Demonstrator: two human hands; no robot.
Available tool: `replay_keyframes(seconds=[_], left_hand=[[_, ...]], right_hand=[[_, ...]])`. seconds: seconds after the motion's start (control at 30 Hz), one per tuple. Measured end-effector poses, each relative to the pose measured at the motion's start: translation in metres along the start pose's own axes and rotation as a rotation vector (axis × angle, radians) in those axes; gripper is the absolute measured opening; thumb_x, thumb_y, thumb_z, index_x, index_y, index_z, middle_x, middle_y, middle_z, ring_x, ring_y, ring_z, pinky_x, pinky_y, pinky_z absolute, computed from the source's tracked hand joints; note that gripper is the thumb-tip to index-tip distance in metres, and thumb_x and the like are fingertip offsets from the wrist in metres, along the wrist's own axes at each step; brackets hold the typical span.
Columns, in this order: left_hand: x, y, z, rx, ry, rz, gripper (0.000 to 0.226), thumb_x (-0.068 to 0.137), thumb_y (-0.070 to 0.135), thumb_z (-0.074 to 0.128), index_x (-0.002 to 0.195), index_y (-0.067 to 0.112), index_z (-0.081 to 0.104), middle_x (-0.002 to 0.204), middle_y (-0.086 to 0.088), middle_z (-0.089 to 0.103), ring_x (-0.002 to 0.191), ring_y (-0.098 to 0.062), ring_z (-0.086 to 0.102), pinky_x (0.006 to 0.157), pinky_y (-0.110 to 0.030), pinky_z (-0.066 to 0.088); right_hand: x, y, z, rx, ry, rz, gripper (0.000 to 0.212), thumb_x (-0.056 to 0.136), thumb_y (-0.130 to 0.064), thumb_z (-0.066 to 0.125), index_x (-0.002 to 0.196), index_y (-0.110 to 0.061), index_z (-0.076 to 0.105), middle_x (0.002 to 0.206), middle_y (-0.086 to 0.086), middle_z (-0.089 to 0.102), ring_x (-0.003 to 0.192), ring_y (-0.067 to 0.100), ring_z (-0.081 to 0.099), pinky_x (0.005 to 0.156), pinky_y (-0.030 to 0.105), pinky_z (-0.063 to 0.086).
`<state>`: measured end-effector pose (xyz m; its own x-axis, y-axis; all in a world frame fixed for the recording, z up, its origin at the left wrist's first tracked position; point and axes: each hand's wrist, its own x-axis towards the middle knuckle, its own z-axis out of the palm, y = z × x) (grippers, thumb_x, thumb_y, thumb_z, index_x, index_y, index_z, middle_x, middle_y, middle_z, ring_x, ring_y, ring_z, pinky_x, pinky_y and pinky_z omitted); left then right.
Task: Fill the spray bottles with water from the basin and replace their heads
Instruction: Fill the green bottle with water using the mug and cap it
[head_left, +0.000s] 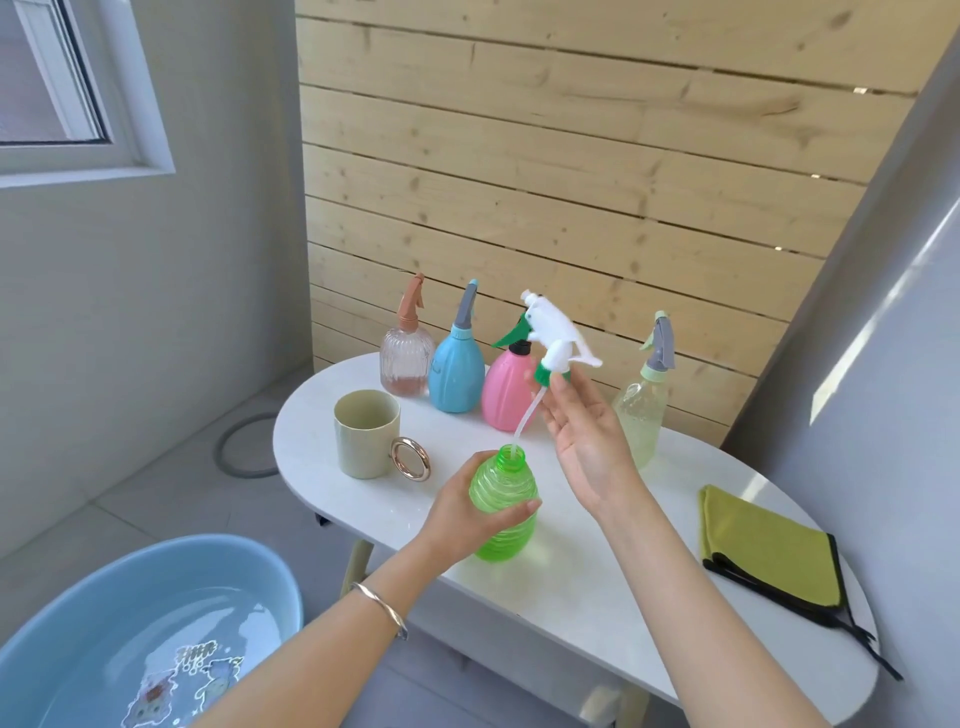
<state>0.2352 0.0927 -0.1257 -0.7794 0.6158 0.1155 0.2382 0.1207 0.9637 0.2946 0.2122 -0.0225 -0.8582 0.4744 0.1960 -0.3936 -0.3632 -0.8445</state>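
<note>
A green ribbed spray bottle (503, 514) stands on the white oval table (597, 587), its neck uncapped. My left hand (467, 512) grips its body from the left. Above it my right hand (587, 441) holds a white spray head (553, 332) by its green collar, tilted, and the tip of the head's clear tube sits in the bottle's neck. Behind stand a clear pink bottle (406, 358), a blue bottle (457, 371), a pink bottle (506, 397) and a pale yellow-green bottle (641, 410), all with heads on. The blue basin (150, 631) holds water at lower left.
A beige mug (366, 434) with a gold ring handle stands on the table's left part. A folded yellow cloth (769, 545) with black trim lies at the right end. A wooden slat wall backs the table; a grey hose ring lies on the tiled floor.
</note>
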Motion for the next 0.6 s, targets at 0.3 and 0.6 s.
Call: replay_keyframes(seconds=[0.3, 0.6], left_hand=[[-0.001, 0.000, 0.000, -0.057, -0.021, 0.015, 0.049, 0.072, 0.031, 0.084, 0.114, 0.033, 0.057, 0.101, 0.015, 0.070, 0.096, 0.002, 0.063, 0.080, -0.008, 0.044], [0.000, 0.003, -0.001, -0.037, -0.027, -0.010, 0.051, 0.072, 0.036, 0.083, 0.115, 0.038, 0.055, 0.105, 0.020, 0.067, 0.098, 0.011, 0.058, 0.078, -0.003, 0.041]], right_hand=[[-0.017, 0.029, -0.038, -0.585, -0.189, 0.042, 0.029, 0.083, -0.005, 0.068, 0.112, -0.008, 0.061, 0.106, -0.001, 0.071, 0.099, 0.009, 0.065, 0.083, 0.018, 0.048], [-0.009, 0.026, -0.035, -0.847, -0.292, 0.042, 0.028, 0.083, -0.016, 0.072, 0.105, -0.032, 0.066, 0.106, -0.019, 0.070, 0.108, -0.001, 0.061, 0.094, 0.016, 0.043]])
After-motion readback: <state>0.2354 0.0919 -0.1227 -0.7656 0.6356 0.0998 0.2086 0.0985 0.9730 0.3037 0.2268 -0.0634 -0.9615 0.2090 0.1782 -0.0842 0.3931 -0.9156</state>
